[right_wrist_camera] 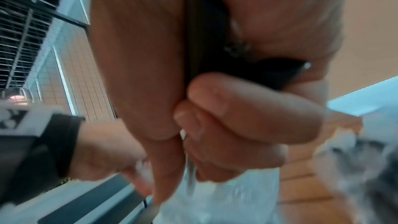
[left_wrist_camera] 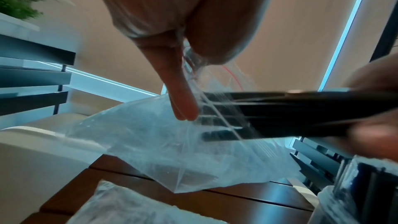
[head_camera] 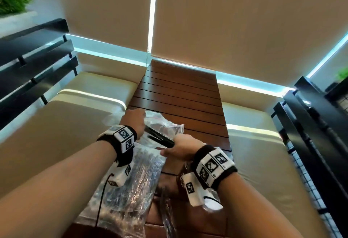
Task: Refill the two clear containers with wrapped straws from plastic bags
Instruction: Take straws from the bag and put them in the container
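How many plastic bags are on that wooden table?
2: one plastic bag pinched by the left hand, straws being drawn out; a fuller bag nearer. Others may be hidden.

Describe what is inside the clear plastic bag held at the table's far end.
Black wrapped straws lie partly inside the clear plastic bag, gripped by the right hand. The left hand hides its mouth.
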The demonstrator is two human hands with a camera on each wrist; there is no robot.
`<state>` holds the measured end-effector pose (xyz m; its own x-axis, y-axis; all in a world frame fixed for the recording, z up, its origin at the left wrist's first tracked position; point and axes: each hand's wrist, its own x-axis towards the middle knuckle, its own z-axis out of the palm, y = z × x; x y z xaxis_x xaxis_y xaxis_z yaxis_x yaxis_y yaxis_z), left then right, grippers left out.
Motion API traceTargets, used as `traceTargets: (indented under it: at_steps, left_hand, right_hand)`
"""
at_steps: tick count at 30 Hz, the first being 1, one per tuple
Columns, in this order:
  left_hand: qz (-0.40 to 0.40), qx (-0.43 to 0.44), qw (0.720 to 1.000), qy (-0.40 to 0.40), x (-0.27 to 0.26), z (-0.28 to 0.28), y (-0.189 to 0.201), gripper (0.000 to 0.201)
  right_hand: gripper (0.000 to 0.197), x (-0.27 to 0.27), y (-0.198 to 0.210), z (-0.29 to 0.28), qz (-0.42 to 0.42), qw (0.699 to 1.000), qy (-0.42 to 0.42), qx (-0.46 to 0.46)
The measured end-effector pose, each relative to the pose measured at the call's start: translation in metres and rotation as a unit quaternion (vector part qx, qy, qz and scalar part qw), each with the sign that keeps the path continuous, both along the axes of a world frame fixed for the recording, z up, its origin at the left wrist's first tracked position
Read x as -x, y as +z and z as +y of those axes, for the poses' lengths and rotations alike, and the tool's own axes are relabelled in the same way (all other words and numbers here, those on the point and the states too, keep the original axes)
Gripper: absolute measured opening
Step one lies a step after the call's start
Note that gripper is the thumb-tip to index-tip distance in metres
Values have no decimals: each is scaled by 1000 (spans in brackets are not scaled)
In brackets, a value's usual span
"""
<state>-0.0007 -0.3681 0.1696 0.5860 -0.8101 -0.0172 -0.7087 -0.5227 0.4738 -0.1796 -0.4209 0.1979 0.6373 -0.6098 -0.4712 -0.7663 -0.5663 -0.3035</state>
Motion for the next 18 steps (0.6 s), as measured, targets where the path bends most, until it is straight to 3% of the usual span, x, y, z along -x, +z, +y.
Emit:
traceTargets:
  at_steps: [2, 6, 11, 13, 16, 18]
  left_hand:
    - [-1, -12, 1000, 6, -7, 1, -4, 37]
    - [4, -24, 1000, 17, -24, 2, -13, 43]
    - [6, 2, 998, -58, -18, 1, -25, 35]
    - [-19, -55, 992, -111, -9, 5, -24, 36]
    - [-35, -177, 970, -162, 6, 14, -12, 71]
    - [-35, -149, 970, -190, 20, 17, 12, 89]
  right_hand:
    - [35, 20, 13, -4, 2, 1000, -6, 2]
    - [35, 54, 42, -11, -34, 999, -35, 10]
    - [45, 72, 46, -9, -195, 970, -95, 107]
    - [43, 72, 35, -4, -238, 954, -129, 129]
    - [39, 69, 14, 3, -255, 945, -160, 128]
    - [37, 65, 1, 6, -261, 940, -170, 139]
